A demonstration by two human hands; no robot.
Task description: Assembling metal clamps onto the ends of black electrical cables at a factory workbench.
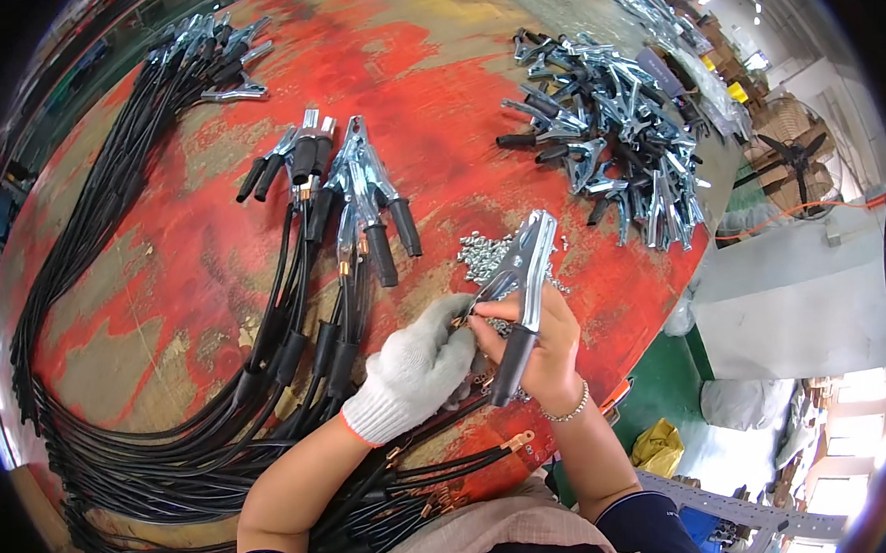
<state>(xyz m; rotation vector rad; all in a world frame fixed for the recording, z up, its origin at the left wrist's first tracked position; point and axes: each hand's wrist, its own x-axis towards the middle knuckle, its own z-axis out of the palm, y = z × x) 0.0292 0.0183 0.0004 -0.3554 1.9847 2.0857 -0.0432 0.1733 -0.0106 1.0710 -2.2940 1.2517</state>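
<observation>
From my remote seat, I read the far left first: a long bundle of black cables (80, 230) sweeps down the worktop (371, 40) and curls toward the person's forearms, so a sleeve or elbow could, I judge, snag a loop and drag it. Next, a group of cabled clamps (363, 181) lies just beyond the gloved left hand (422, 353); a tug on their leads might pull them around. That hand has its fingers closed on the lower end of the held clamp (535, 272), where a coppery bit shows; whether they pinch that too, I cannot tell. The thick glove could dull the feel and let something tiny slip. Behind the held clamp lies a scatter of small metal fasteners (487, 257), easily swept aside by a knuckle. The bare right hand (547, 346) grips the clamp above the worktop, its black handle slanting down; should the grip slacken, it could twist, perhaps nipping a finger. Farther right, I see a tangled clamp pile (626, 127), where pulling one piece might topple others.
</observation>
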